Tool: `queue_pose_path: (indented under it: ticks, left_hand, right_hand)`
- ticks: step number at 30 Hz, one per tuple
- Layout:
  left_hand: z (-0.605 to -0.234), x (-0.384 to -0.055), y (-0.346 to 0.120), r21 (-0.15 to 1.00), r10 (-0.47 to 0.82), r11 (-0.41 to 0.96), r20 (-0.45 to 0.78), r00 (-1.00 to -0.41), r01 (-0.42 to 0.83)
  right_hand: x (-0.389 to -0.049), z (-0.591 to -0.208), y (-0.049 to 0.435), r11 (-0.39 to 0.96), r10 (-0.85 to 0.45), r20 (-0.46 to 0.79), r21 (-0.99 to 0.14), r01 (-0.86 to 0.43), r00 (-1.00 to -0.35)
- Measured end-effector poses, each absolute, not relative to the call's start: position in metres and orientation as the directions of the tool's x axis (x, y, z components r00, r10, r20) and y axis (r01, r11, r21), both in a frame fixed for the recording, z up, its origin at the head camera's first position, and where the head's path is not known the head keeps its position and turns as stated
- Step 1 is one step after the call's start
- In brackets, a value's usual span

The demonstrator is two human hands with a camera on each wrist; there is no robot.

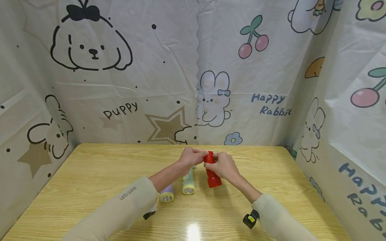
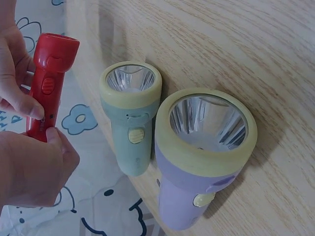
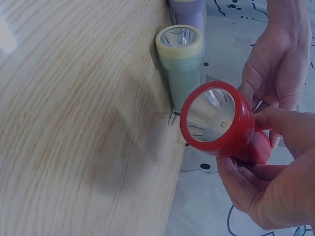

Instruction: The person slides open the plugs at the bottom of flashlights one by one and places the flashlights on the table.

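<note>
A red flashlight (image 1: 214, 180) is held up over the far part of the table, its lens end tilted down toward me. My right hand (image 1: 224, 164) grips its body between thumb and fingers. At the tail end, my left hand (image 1: 190, 157) pinches the flashlight with thumb and fingertips. The right wrist view shows the round reflector (image 3: 209, 115) inside the red rim. In the left wrist view the slide switch (image 2: 47, 86) faces that camera. Just left of the red flashlight lie a mint green flashlight (image 2: 132, 123) and a larger purple flashlight (image 2: 182, 196), both with pale yellow heads.
The wooden table (image 1: 256, 187) has its far edge close beyond my hands. A printed cloth (image 1: 163, 80) hangs behind the table and along both sides. My left forearm partly covers the purple flashlight in the head view.
</note>
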State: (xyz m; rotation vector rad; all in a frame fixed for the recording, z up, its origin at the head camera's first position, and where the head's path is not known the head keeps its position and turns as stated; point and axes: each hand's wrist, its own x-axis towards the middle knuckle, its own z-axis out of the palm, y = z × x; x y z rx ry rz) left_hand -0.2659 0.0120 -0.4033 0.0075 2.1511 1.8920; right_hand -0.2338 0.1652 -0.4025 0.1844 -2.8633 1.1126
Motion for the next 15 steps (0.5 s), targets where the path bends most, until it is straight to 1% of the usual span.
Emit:
queue_pose_path:
  ticks: [8, 15]
  left_hand:
    - [-0.4056, -0.2657, 0.0122, 0.977, 0.192, 0.12, -0.196, -0.962, -0.175]
    - [-0.4075, -0.2657, 0.0133, 0.98, 0.188, 0.098, -0.189, -0.964, -0.173]
  right_hand:
    - [-0.2356, -0.4064, 0.166, 0.733, -0.074, 0.074, -0.672, -0.105, -0.994]
    - [-0.2374, -0.4081, 0.1664, 0.733, -0.065, 0.074, -0.673, -0.098, -0.995]
